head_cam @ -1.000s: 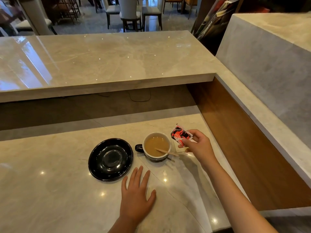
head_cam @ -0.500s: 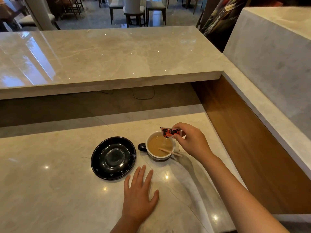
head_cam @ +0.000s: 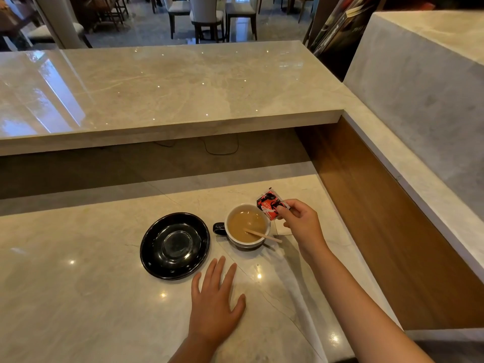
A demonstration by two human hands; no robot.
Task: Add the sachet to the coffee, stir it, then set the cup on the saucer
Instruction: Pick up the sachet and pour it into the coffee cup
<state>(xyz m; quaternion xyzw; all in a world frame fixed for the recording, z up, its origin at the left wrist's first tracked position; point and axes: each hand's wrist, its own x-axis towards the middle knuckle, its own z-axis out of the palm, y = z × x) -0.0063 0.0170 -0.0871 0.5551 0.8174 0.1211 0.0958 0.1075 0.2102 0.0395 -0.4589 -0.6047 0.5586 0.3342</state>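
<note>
- We open on the pale beige marble worktop [head_cam: 78, 297], polished and dotted with light reflections, carrying everything that matters here; a raised marble counter ledge [head_cam: 167, 90] runs along its far edge and a brown wooden side panel [head_cam: 392, 231] closes off its right edge.
- We see the glossy black round saucer [head_cam: 175, 245] lying bare near the middle of the worktop, its near rim just beyond our left fingertips.
- Our left hand [head_cam: 213, 307] lies flat, palm down, on the worktop toward the near edge, fingers spread apart and gripping nothing.
- Our right hand [head_cam: 301, 224] reaches in from the right edge side, thumb and fingers pinched together on the sachet, just right of the cup.
- The round cup, white inside and dark outside [head_cam: 247, 226], stands on the worktop just right of the saucer, not touching it, full of light brown milky coffee, its black handle pointing at the saucer.
- The small red, black and white sachet [head_cam: 271, 206] hangs tilted over the cup's far right rim, one corner clamped in our right fingers.
- The thin wooden stir stick [head_cam: 263, 235] leans in the coffee, its free end jutting over the cup's right rim.
</note>
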